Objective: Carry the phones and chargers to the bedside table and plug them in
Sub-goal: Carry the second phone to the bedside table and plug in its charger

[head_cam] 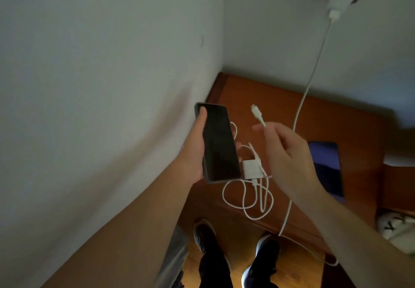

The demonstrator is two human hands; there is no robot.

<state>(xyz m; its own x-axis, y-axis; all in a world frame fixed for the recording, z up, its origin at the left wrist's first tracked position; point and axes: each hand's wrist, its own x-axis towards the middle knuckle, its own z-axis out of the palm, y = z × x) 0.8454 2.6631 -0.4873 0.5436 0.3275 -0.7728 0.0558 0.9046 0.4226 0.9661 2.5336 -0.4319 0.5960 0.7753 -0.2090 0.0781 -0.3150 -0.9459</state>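
The right hand [289,159] pinches the white cable [301,106] just behind its connector [256,112], above the bedside table [336,119]. The left hand [195,153] grips the dark phone [217,144] by its edges over the table's wall side. The connector is just beside the phone and does not touch it. I think the slack that hangs before the table's front could catch a foot and jerk the connector away.

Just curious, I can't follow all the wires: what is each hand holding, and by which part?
The left hand grips the phone by its long edges. The right hand pinches the cable just behind its plug.
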